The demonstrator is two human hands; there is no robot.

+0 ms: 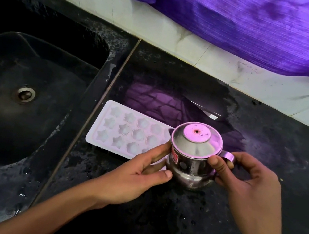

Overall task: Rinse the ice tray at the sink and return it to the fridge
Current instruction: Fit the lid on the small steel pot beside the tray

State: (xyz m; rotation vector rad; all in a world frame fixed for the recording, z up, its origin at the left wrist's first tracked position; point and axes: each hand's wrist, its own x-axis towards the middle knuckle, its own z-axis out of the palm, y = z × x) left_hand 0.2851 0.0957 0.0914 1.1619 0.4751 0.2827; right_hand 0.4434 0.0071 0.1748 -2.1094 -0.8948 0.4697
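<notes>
- A black stone counter (264, 153), wet and spotted with drops, runs beside a dark sink (35, 79) with a metal drain (24, 94); a purple cloth (253, 27) hangs over the pale tiled wall behind.
- The ice tray (125, 130) lies flat on the counter just beside the sink's edge, cups facing up, with star and flower shapes. Its near right corner is hidden behind a steel jug (193, 156) and the left hand.
- The jug stands on the counter with a steel lid (196, 139) sitting on its mouth.
- The left hand (141, 173) holds the jug's body, thumb and fingers curled against its side. The right hand (244, 178) pinches the lid's rim with the thumb while the other fingers curl round the handle (228, 156).
- The step in hand looks like opening the jug, probably to pour water over the tray; whether it holds water cannot be told.
- To do it well: keep the left hand firm on the body so the jug does not slide on the wet stone, and lift the lid straight up rather than prying it sideways.
- Set the lid down away from the tray, then pour low and slowly so water fills the cups without splashing.
- Better still, hold the tray over the sink so the rinse water drains there.
</notes>
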